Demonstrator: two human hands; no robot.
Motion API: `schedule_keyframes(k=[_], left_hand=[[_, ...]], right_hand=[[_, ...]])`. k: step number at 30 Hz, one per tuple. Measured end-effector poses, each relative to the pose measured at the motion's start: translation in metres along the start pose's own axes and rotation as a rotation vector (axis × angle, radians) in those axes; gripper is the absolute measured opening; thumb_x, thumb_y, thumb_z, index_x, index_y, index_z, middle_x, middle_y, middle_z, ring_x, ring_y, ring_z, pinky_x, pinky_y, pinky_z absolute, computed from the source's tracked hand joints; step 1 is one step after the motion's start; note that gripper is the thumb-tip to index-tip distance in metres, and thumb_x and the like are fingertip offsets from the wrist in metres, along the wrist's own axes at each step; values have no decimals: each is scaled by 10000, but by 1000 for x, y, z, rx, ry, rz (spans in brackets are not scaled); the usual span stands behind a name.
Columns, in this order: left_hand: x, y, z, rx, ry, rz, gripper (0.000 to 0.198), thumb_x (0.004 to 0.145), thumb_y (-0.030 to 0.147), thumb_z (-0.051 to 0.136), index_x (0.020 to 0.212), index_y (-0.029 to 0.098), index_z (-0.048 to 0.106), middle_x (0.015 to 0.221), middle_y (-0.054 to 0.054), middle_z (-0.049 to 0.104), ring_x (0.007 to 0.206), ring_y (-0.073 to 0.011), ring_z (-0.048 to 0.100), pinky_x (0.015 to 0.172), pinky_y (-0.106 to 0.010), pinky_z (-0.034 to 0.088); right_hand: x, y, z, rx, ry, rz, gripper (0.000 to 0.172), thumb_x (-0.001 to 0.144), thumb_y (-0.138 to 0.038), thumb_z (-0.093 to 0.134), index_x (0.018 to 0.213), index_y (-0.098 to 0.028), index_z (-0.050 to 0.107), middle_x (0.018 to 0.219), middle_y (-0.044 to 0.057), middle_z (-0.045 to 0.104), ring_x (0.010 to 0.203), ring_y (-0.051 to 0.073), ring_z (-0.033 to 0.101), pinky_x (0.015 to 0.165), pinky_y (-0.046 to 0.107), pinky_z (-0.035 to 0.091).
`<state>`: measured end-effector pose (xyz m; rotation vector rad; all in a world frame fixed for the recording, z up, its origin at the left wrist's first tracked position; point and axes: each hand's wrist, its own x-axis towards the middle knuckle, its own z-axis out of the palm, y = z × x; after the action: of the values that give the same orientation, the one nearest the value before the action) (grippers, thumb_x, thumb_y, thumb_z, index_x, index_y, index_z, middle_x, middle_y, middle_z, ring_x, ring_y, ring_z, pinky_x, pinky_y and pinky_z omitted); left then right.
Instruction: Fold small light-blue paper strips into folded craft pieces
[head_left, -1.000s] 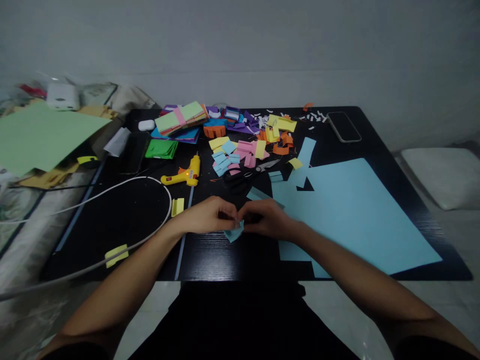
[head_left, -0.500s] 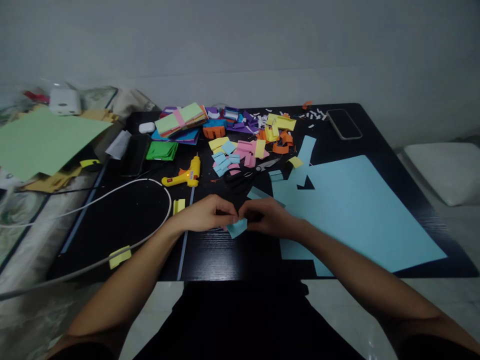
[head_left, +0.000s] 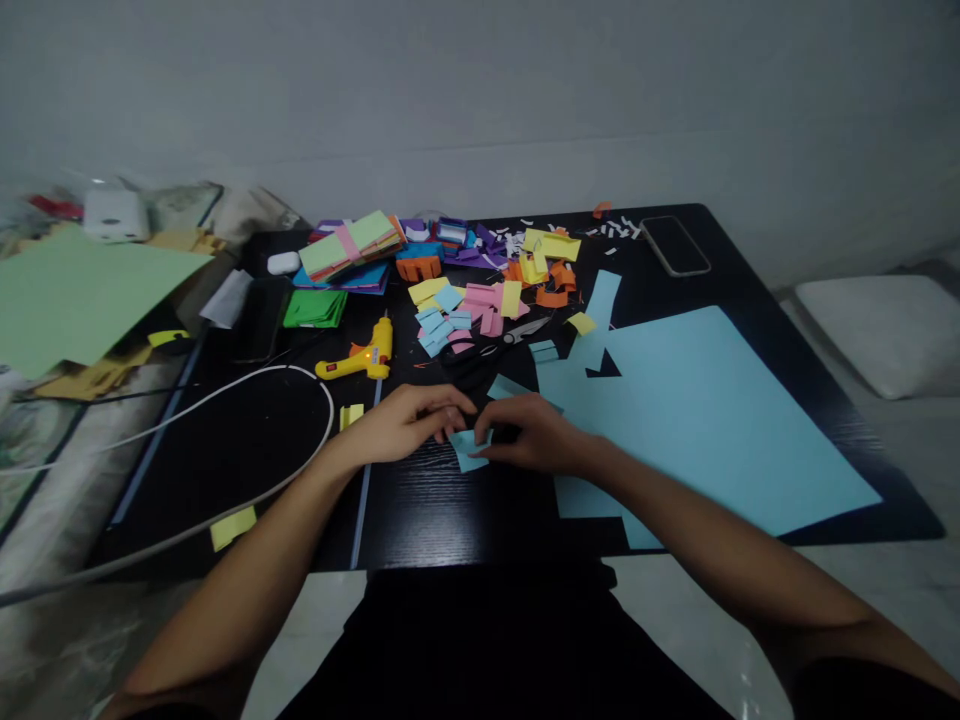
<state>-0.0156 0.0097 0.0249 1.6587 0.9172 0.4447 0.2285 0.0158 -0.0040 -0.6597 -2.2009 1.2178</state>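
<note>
A small light-blue paper piece (head_left: 468,455) shows between my two hands, just over the black table. My right hand (head_left: 529,432) pinches its right side between thumb and fingers. At its left edge is my left hand (head_left: 411,420), fingers stretched apart, the tips near or touching the paper. Just beyond my right hand lies a blue paper strip (head_left: 510,387). Scissors (head_left: 514,338) with dark handles rest farther back, beside a pile of folded blue pieces (head_left: 435,328) and pink pieces (head_left: 487,300).
A large blue sheet (head_left: 690,420) covers the table's right part. To the left lie a yellow glue gun (head_left: 367,352), a looped white cable (head_left: 330,400) and a dark phone (head_left: 261,318). Bundled coloured paper (head_left: 352,247) sits at the back; another phone (head_left: 675,246) is back right.
My left fingers have loosened from the blue paper piece and spread. The paper has come down flatter, my right hand still on it. The whole view has shifted slightly.
</note>
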Motion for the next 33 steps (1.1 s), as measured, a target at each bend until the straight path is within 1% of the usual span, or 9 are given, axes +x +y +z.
schedule_keyframes(k=[2,3,5,8,13,16,22,29,33], left_hand=[[-2,2,-2,32,31,79,274,925,132,538,1169,172,658,994,-66,758,849,-155,718,772,-270,563],[-2,2,-2,52,24,103,297,891,99,550,1159,178,648,998,-60,752,871,-160,722,777,-272,563],[-4,3,0,113,18,123,278,848,87,604,1106,184,641,922,-32,729,826,-157,713,737,-258,552],[-3,1,5,239,125,167,149,870,168,694,1011,183,652,852,-6,684,734,-131,659,699,-243,524],[1,-5,12,323,289,199,176,901,343,768,924,185,693,853,-15,704,753,-134,647,713,-244,513],[1,-6,11,287,317,179,173,923,355,743,927,183,732,856,-29,733,769,-144,662,720,-247,515],[1,-9,14,131,336,31,257,925,418,727,997,172,704,705,8,677,611,-118,596,559,-212,426],[6,-6,18,-105,349,27,230,920,392,711,969,176,652,714,4,692,681,-148,675,655,-255,512],[7,-7,18,-153,360,19,208,911,358,717,984,177,646,698,9,699,669,-147,682,665,-259,519]], right_hand=[[1,2,0,-36,69,53,107,849,-233,834,874,-183,743,782,5,749,671,125,656,668,235,480],[1,2,-1,-49,101,72,106,852,-239,830,875,-180,745,764,1,743,651,120,643,651,232,470],[2,1,-1,-65,147,92,97,863,-243,811,881,-173,746,745,0,733,629,114,626,633,229,460],[2,-1,-2,-66,194,83,78,877,-240,777,883,-169,744,755,6,735,630,111,623,627,228,463],[1,1,0,-58,243,32,86,899,-257,739,913,-172,736,831,36,747,707,138,674,688,259,520],[1,4,1,-48,293,17,110,894,-272,747,925,-168,728,816,36,733,691,140,672,675,263,517],[2,1,3,31,357,110,172,869,-302,771,944,-185,671,686,-26,665,606,118,607,623,243,487],[4,-2,2,244,361,247,252,837,-339,799,959,-195,632,691,-45,626,617,121,594,611,248,497],[6,-1,1,382,352,277,255,852,-317,781,1007,-187,626,775,-11,684,697,138,653,668,271,538]])
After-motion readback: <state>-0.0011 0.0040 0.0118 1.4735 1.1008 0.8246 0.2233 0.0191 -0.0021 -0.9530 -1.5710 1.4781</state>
